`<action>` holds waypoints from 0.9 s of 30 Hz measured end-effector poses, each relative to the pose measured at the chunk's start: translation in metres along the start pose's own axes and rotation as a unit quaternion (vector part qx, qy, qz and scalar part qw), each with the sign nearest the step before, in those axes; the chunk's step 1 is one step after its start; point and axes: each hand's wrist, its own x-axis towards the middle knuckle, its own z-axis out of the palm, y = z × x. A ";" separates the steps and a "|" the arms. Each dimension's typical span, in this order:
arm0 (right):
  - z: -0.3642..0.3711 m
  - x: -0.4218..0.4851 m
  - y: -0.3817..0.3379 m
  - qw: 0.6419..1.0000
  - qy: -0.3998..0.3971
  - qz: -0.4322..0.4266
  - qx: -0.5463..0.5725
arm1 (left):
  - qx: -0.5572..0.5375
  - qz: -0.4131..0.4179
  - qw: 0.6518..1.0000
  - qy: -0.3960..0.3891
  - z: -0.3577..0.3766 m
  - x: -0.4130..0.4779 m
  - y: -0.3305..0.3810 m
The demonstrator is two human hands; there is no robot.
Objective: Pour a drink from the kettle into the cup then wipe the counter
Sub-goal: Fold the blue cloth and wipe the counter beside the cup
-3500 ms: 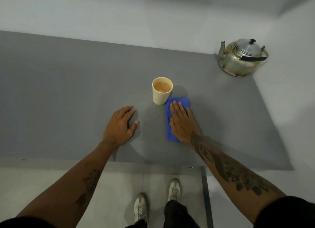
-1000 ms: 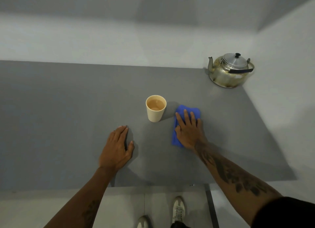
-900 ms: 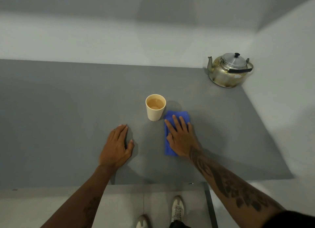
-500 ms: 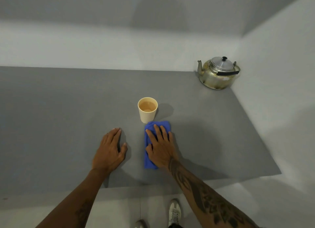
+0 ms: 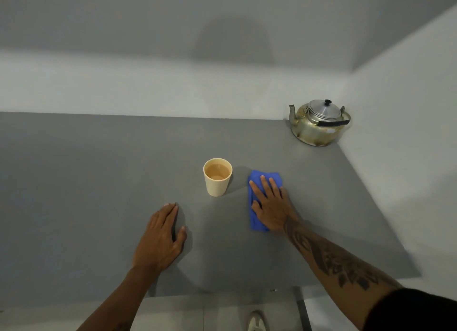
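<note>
Wipe step in hand, judged from full cup; left hand [image 5: 159, 241] lay flat and open on worktop [image 5: 86, 182], gripping nothing; cup [image 5: 217, 177] stood upright, mid-worktop; just right of it, right hand [image 5: 270, 205] pressed open-palmed on blue cloth [image 5: 257, 222], long axis running near-to-far; best kept flat, strokes clear of cup; kettle [image 5: 317, 123] sat in far right corner, spout pointing left.
</note>
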 end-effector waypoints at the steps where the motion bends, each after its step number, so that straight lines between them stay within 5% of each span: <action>1: -0.003 0.006 0.004 1.000 -0.011 -0.004 -0.002 | 0.002 -0.003 1.000 -0.002 0.000 0.001 -0.001; 6: -0.014 0.021 0.012 0.999 -0.051 -0.015 0.012 | 0.000 -0.012 1.000 0.012 0.000 0.006 0.028; 11: -0.043 0.034 0.024 0.995 -0.066 -0.011 0.075 | -0.134 0.028 0.991 -0.005 0.025 0.020 0.146; 15: -0.060 0.051 0.038 0.994 -0.061 -0.017 0.087 | -0.197 -0.049 0.979 -0.008 0.051 0.052 0.221; 21: -0.066 0.073 0.044 0.989 -0.107 -0.038 0.092 | -0.097 -0.138 0.986 0.010 0.080 0.083 0.247; 27: -0.053 0.087 0.047 0.991 -0.099 -0.053 0.074 | -0.039 -0.134 0.990 0.015 0.100 0.085 0.246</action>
